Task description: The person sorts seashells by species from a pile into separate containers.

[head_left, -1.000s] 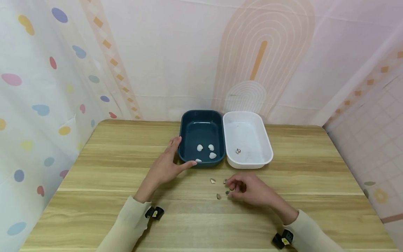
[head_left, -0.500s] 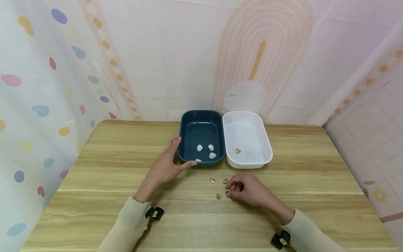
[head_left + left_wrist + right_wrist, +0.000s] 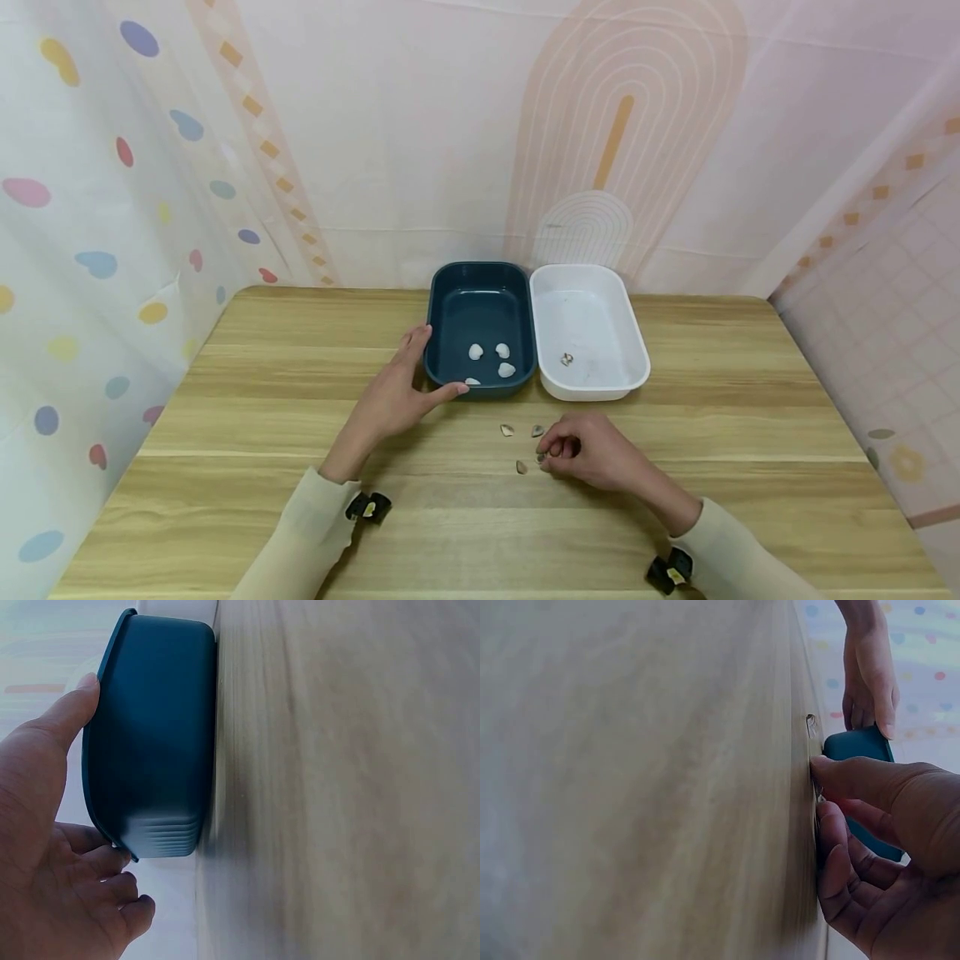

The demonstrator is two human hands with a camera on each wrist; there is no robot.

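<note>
Right hand (image 3: 592, 454) pinches small brownish shell (image 3: 541, 457)

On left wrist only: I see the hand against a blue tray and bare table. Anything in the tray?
Observer: Four white shells lie on the blue tray floor, toward its near end.
Operator: Where's the other hand?
Observer: The right hand is down on the table in front of the trays, fingers curled at a small shell. I can't tell if it's gripped.
Operator: Trays, plural?
Observer: A white tray sits side by side with the blue one, on its right, with one darker shell inside.
</note>
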